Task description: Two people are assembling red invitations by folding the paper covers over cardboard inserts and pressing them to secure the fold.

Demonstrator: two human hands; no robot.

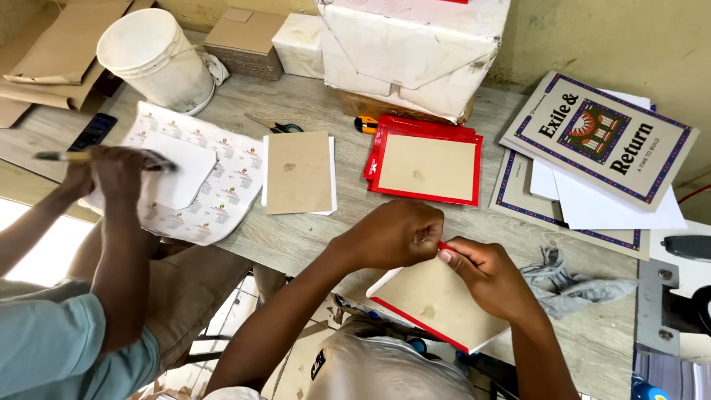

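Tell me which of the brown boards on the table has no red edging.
The plain brown board left of centre, lying on white sheets. The stack to its right and the board under the person's hands both show red edging.

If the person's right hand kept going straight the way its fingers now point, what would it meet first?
The right hand points left, toward the left hand, and both pinch the red edge of the board cover. It would likely meet the left hand's fingers at once; they look almost touching.

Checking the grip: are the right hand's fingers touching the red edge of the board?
Touching. The head view shows the right hand pinching the board's red edge at its fingertips.
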